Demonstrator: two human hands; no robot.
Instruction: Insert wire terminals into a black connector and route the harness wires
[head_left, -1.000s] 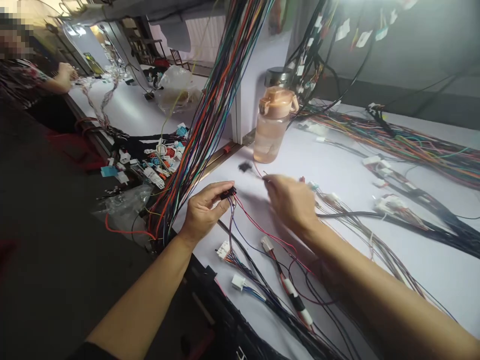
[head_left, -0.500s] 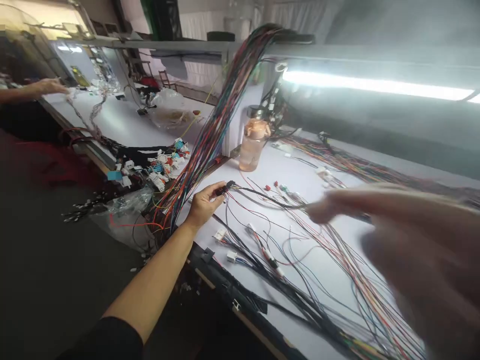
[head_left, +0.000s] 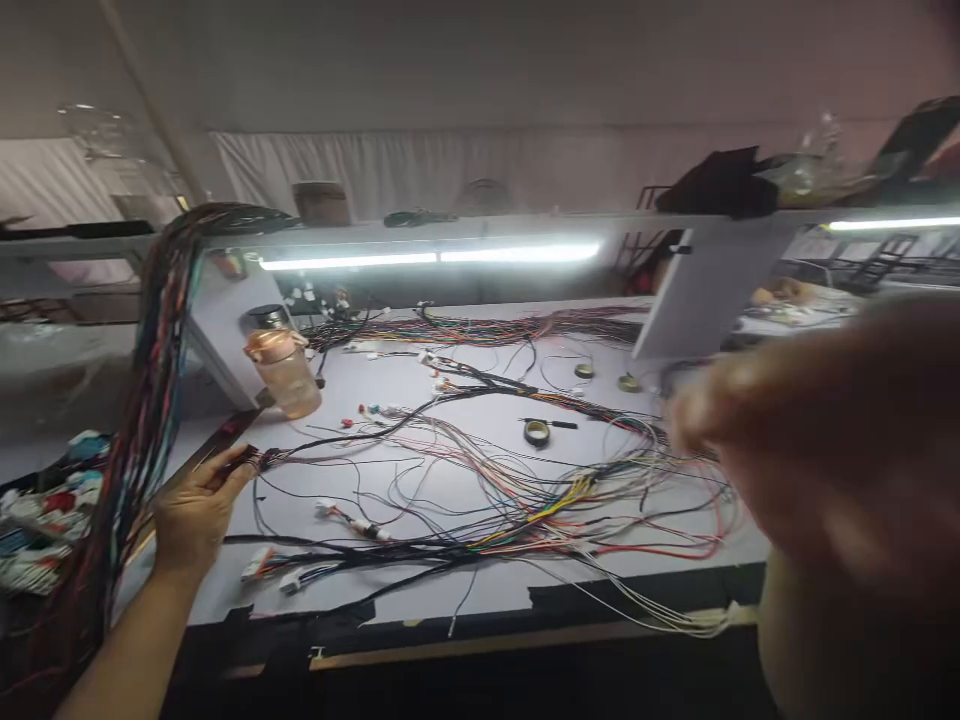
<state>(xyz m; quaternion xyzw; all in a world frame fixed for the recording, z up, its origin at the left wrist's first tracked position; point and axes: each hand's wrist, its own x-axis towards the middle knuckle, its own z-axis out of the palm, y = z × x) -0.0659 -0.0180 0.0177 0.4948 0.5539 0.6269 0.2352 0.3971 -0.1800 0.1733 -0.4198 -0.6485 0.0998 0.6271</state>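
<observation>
My left hand (head_left: 196,508) is closed on a small dark connector (head_left: 253,456) at the left of the bench. From it a black-taped wire branch (head_left: 352,437) runs right into a longer wire harness (head_left: 517,388). On the right, close to the camera, my right hand (head_left: 795,460) is raised and smeared by motion. Whether its fingers grip anything I cannot make out. In front of my left hand lies a second harness (head_left: 450,550) with white connectors (head_left: 291,582) at its left end and many loose wires fanning right.
An orange bottle (head_left: 283,365) stands behind my left hand. A thick wire bundle (head_left: 161,330) hangs from the shelf at left. Tape rolls (head_left: 536,432) lie mid-bench. More wires (head_left: 480,328) lie along the back under a lit tube (head_left: 435,257). A white divider (head_left: 694,290) stands at right.
The view has swung to the right, bringing the tape rolls and divider into sight. My left hand still holds the connector. My right hand has moved away to the right.
</observation>
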